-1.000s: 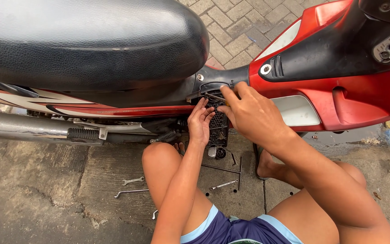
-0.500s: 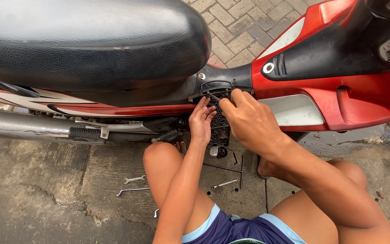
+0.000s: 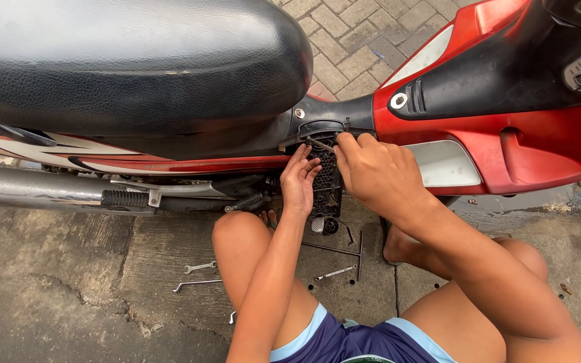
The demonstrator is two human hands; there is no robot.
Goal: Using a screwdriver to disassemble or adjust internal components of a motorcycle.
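Observation:
I squat beside a red motorbike (image 3: 526,144) with a black seat (image 3: 129,67). Just below the front of the seat is a black perforated cover (image 3: 329,181). My left hand (image 3: 299,180) rests its straight fingertips against the cover's left edge. My right hand (image 3: 376,171) is closed on a thin metal tool (image 3: 319,144). The tool's tip points up and left at the top of the cover. The rest of the tool is hidden inside my fist.
A chrome exhaust pipe (image 3: 35,189) and a footpeg (image 3: 126,199) run along the left. Spanners (image 3: 200,267) and a T-handle wrench (image 3: 354,252) lie on the concrete floor (image 3: 55,296) between my knees. Brick paving (image 3: 358,40) lies beyond the bike.
Both hands stay at the black cover with almost no movement. The view has shifted slightly.

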